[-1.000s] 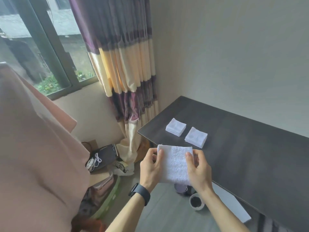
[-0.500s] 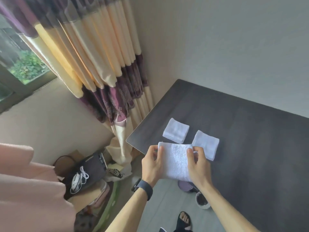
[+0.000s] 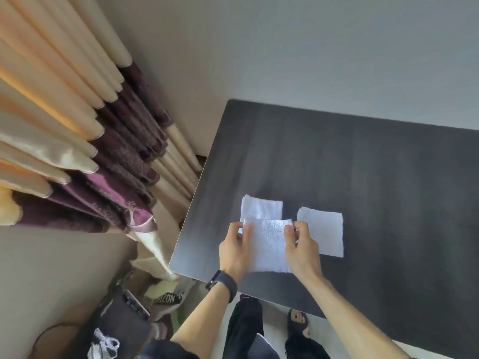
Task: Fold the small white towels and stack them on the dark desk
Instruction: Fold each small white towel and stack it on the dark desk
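I hold a small white towel (image 3: pixel 268 243) folded to a rectangle just above the near left part of the dark desk (image 3: pixel 363 177). My left hand (image 3: pixel 233 250) pinches its left edge and my right hand (image 3: pixel 302 251) pinches its right edge. Behind it lie two folded white towels flat on the desk: one folded towel (image 3: pixel 261 207) partly hidden by the held one, the other folded towel (image 3: pixel 324 230) to the right, partly behind my right hand.
A striped cream and purple curtain (image 3: pixel 77 151) hangs left of the desk. Bags and boxes (image 3: pixel 124 320) crowd the floor at lower left. My legs and sandalled foot (image 3: pixel 298 320) stand at the desk's near edge. A grey wall backs the desk.
The camera has tilted down and closer to the desk. Both hands carried the held towel forward over the desk's near left part, in front of the two folded towels.
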{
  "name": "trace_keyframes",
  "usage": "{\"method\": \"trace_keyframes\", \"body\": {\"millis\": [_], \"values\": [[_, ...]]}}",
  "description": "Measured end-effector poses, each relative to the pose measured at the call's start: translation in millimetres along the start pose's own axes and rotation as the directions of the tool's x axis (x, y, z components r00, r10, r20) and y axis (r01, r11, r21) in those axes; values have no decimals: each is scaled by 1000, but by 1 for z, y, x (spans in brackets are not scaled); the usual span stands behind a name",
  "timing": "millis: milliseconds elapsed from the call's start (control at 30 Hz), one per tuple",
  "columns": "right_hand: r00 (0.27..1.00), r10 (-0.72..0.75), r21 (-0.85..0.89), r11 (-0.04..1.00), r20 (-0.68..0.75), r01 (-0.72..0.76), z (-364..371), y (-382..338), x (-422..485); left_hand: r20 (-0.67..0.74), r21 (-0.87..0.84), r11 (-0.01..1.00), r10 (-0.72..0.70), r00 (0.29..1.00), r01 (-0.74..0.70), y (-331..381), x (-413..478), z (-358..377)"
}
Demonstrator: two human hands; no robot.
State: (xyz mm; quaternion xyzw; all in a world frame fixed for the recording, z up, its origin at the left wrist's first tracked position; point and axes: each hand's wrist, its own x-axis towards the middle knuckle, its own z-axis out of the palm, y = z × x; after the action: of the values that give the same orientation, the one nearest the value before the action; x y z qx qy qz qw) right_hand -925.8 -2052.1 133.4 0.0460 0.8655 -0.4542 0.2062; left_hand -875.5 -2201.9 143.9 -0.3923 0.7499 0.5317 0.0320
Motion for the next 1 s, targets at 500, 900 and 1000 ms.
{"method": "trace_keyframes", "body": {"millis": [500, 900, 1000], "values": [[985, 105, -135, 983, -137, -124, 61, 16, 92, 141, 195, 981, -43, 989, 15, -19, 122, 21], [973, 125, -263, 949, -193, -174, 73, 26, 108, 65, 410, 911, 10, 998, -36, -21, 136, 25], [970, 82, -302, 941, -230, -151, 68, 25, 98, 55, 412, 905, 97, 994, -111, -23, 135, 19]]}}
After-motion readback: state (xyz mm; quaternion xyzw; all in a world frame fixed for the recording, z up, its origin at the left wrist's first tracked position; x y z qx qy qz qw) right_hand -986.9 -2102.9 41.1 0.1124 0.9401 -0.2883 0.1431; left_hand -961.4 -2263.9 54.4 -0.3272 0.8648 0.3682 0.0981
